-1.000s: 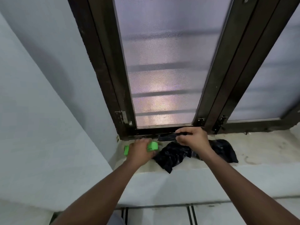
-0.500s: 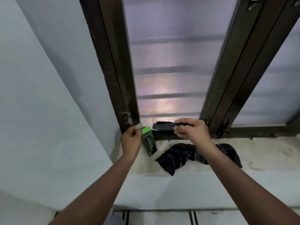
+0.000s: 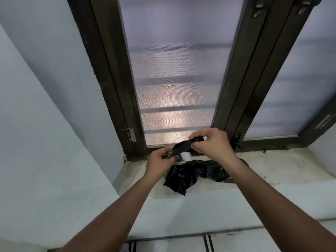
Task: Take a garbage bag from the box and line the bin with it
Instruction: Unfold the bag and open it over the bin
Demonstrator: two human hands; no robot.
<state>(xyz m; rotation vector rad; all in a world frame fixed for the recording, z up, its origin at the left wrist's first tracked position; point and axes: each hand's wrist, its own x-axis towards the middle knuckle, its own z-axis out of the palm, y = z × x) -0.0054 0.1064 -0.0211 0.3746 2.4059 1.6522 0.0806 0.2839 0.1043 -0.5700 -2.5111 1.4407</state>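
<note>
My right hand (image 3: 213, 142) pinches a folded black garbage bag (image 3: 182, 147) above the window sill. Its lower end sits at the white open flap of the small box (image 3: 185, 157). My left hand (image 3: 160, 163) grips that box from the left and hides most of it; only the pale flap and a dark sliver show. A loose, crumpled black garbage bag (image 3: 190, 174) lies on the sill just below both hands. No bin is in view.
The pale, stained sill (image 3: 272, 166) runs right from the hands. A dark-framed window with frosted glass (image 3: 178, 79) rises directly behind. A white wall (image 3: 45, 124) closes the left side. Tiled floor (image 3: 172, 242) shows below the ledge.
The green box was lying on the sill under my left hand; that hand lifted it and turned it on end. My right hand brought the folded black bag to the box's open flap.
</note>
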